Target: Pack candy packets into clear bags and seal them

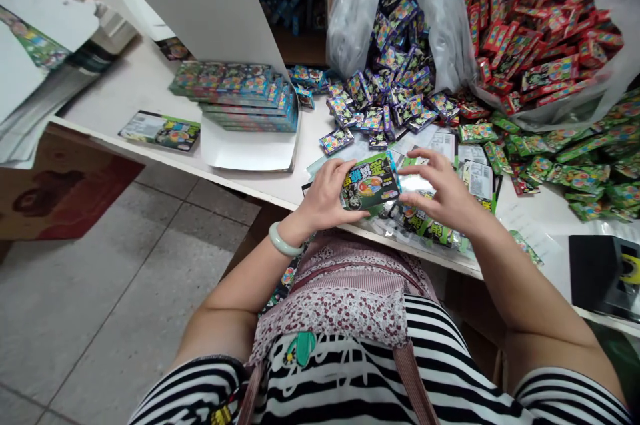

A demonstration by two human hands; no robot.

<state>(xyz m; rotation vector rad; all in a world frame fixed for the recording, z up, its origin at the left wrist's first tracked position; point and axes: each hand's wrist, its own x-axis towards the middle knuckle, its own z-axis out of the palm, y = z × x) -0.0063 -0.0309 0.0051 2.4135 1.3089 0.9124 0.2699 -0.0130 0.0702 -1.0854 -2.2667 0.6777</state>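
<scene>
My left hand (324, 199) grips a green and black printed packet (369, 183) by its left end, thumb below and fingers along the top. Blue edges show at the packet's right end. Close to that end is my right hand (437, 193), its thumb and fingers apart; whether the thumb tip touches the packet is hard to tell. Under both hands lie clear plastic bags and more green and black printed packets (430, 228). Just beyond them, small purple candy boxes (373, 119) spill across the white table (260, 186).
Stacked blue boxes (245, 95) stand in a white carton (245, 148) to the left, near a printed card (161, 130). A plastic bag of red boxes (545, 31) sits back right, above green packets (580, 151). A black box (600, 271) lies at the right edge.
</scene>
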